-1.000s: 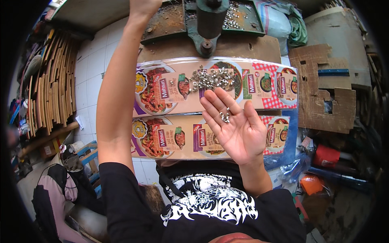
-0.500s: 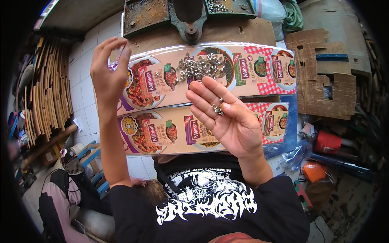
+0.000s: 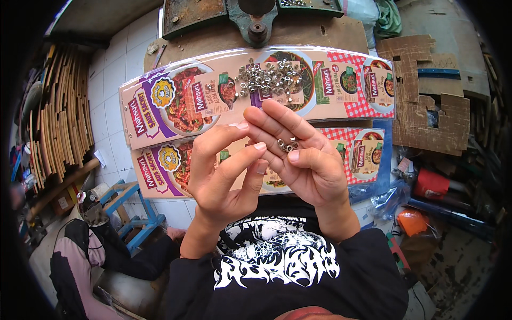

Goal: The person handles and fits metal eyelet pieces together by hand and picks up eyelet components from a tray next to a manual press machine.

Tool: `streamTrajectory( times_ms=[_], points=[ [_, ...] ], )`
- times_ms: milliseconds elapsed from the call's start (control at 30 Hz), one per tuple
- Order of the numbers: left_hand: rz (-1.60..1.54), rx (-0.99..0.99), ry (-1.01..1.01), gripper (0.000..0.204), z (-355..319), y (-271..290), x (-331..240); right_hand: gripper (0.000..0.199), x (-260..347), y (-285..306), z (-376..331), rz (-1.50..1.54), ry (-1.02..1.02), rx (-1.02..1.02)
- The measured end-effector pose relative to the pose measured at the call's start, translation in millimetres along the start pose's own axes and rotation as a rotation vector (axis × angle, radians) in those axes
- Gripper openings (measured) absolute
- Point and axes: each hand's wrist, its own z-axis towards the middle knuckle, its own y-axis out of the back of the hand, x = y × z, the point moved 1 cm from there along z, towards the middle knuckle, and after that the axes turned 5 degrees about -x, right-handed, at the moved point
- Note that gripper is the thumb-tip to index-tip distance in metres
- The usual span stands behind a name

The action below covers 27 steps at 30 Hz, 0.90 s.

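My right hand [image 3: 312, 160] is turned palm up, holding several small silver metal eyelets [image 3: 288, 144] on its fingers, with the thumb bent against them. Close beside it on the left is my left hand [image 3: 226, 168], its fingers curved and apart with nothing visible between them. Its fingertips come near the right hand's fingers; whether they touch I cannot tell. Beyond both hands, a loose heap of eyelets [image 3: 269, 77] lies on the far printed, glossy food banner [image 3: 144, 85]. A second, similar banner [image 3: 154, 173] lies nearer, partly hidden under my hands.
A green metal press [image 3: 257, 32] stands at the far edge, with a tray [image 3: 194, 16] at its left. Cut cardboard [image 3: 426, 122] lies at right. Stacked boards [image 3: 61, 117] stand at left, near a blue frame [image 3: 136, 218]. A thin strip [image 3: 159, 56] lies beyond the far banner.
My left hand has come down and rightward from the far left to beside my right hand. The right hand stays nearly in place, its thumb slightly lower and still against the eyelets.
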Motion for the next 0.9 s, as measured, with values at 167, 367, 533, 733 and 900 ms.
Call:
streamTrajectory(
  times_ms=[167, 367, 533, 733, 900],
  points=[
    [0.079, -0.009, -0.051, 0.025, -4, -3, 0, 0.074, 0, -1, -1, -0.016, -0.012, 0.002],
    [0.190, -0.025, -0.097, 0.022, -9, -7, -2, 0.081, -4, 4, -1, 0.013, -0.027, 0.048],
    [0.390, 0.116, -0.229, 0.019, -3, -5, -8, 0.081, -4, 0, 0, -0.017, 0.003, 0.083],
    [0.247, 0.055, -0.151, 0.024, -8, -9, 4, 0.063, -2, -1, 1, 0.201, -0.047, -0.067],
    [0.079, -0.046, 0.026, 0.026, -21, -1, 26, 0.036, 15, 36, 6, 0.062, 0.091, -0.219]
  ],
)
